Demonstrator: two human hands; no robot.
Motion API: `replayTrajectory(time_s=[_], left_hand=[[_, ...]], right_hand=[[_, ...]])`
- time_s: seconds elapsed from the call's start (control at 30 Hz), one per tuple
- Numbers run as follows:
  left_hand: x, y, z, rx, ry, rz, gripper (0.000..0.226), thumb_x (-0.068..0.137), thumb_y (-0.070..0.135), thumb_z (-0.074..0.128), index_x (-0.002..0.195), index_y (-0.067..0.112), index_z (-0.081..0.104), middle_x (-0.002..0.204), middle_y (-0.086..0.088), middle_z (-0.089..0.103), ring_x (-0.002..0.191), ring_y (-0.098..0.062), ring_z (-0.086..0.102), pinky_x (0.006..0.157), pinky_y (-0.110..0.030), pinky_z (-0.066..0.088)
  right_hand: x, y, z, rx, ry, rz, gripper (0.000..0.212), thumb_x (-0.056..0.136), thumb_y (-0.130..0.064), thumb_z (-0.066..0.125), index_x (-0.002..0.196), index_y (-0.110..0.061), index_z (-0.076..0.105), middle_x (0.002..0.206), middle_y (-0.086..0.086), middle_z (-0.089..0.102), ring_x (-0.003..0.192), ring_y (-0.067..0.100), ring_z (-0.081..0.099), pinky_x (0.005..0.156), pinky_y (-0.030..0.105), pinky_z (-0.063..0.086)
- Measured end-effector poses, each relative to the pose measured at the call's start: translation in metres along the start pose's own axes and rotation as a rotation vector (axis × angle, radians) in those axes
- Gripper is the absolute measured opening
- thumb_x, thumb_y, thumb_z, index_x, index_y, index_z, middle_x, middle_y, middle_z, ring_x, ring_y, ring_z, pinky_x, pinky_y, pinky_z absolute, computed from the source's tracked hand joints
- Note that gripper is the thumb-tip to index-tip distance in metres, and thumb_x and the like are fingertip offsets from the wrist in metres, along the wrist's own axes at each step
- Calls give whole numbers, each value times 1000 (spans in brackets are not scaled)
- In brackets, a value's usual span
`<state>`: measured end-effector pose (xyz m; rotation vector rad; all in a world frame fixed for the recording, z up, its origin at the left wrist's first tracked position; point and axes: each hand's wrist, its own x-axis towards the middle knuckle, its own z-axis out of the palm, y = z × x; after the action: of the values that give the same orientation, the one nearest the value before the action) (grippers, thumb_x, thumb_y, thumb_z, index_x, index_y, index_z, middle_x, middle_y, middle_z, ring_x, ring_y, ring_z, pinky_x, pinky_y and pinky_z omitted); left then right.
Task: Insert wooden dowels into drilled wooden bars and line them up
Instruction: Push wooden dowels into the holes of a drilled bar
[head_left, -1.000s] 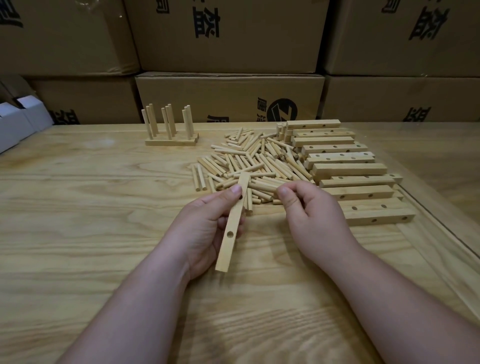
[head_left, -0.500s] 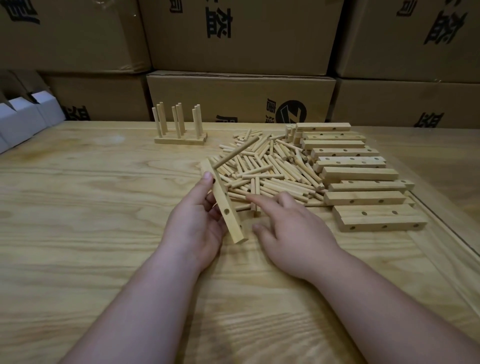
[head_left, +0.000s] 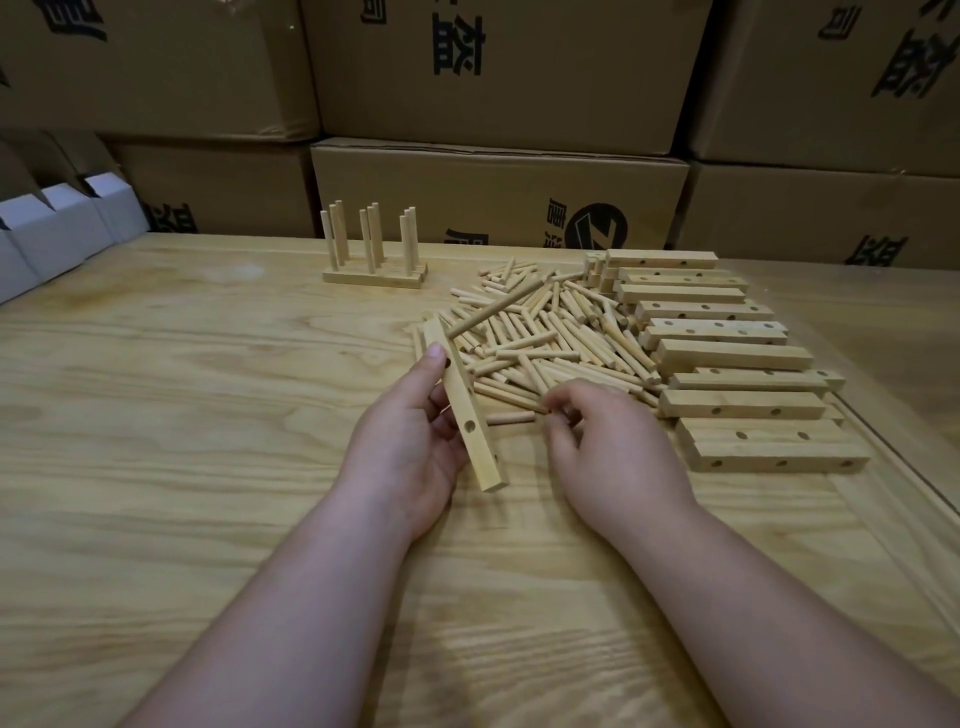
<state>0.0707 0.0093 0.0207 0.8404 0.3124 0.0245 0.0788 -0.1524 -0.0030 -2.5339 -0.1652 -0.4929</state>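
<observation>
Backdrop: stacked cardboard boxes (head_left: 498, 197) with black print wall off the far edge of your pale wooden bench (head_left: 156, 467).
Left hand (head_left: 410, 447): you're gripping a drilled bar (head_left: 462, 410), thumb up along its far end, fingers curled behind it.
Bar axis: long axis runs from far-left to near-right, near end tipped toward you, just beside the dowel pile (head_left: 540, 338).
Bar look: pale square-section wood, a round hole on the face toward you, cut end square.
Seated dowel (head_left: 496, 309): one dowel sticks out of the bar's far end, pointing away and to your right over the pile.
Right hand (head_left: 608, 452): fingers curled down at the pile's near edge, pinching a loose dowel (head_left: 511, 417) that lies flat, long axis left to right.
Spare bars (head_left: 727, 358): rows lie crosswise on the right, holes showing.
Finished set (head_left: 374, 249): bars at the far left carry upright dowels.
</observation>
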Motion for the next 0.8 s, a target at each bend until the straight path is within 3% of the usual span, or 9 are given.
replayTrajectory(time_s=[0.1,0.23,0.37,0.5,0.63,0.8], left_hand=[[0,1,0,-5,-7,-2,20,96,28,66,89,11,72,73,-5,65,50,-11,63,45,-23,51],[0,0,0,6,-10,-9,20,97,28,66,90,11,72,71,-3,70,55,-12,67,50,-26,55],[4,-1,-2,58,-20,-10,19,98,30,63,97,13,72,80,-2,70,69,-14,66,66,-34,59],[4,-2,-2,74,-29,-6,20,100,28,61,99,12,72,77,-2,72,62,-11,68,54,-28,56],[3,-2,-1,75,-26,8,22,100,28,61,103,10,72,71,0,72,55,-9,67,51,-24,54],[2,-2,-1,100,3,31,27,99,36,61,99,11,71,65,0,69,51,-12,65,48,-23,52]], right_hand=[[0,2,-2,110,86,63,10,93,-29,61,100,-36,63,81,-19,63,70,-2,59,53,10,38],[-3,3,-5,338,147,95,17,91,-25,65,102,-38,64,76,-19,62,70,-10,58,57,3,39],[-7,1,-9,509,166,32,20,93,-26,66,103,-43,63,91,-31,62,71,1,61,59,9,46],[-10,-2,-10,622,214,-51,15,95,-28,63,101,-41,65,91,-21,68,81,4,65,66,11,47],[-12,-5,-12,715,215,-102,13,93,-26,59,97,-37,66,85,-10,68,71,9,63,61,18,49],[-14,-8,-12,721,175,-145,15,88,-20,61,95,-34,66,81,-15,64,68,9,59,62,22,49]])
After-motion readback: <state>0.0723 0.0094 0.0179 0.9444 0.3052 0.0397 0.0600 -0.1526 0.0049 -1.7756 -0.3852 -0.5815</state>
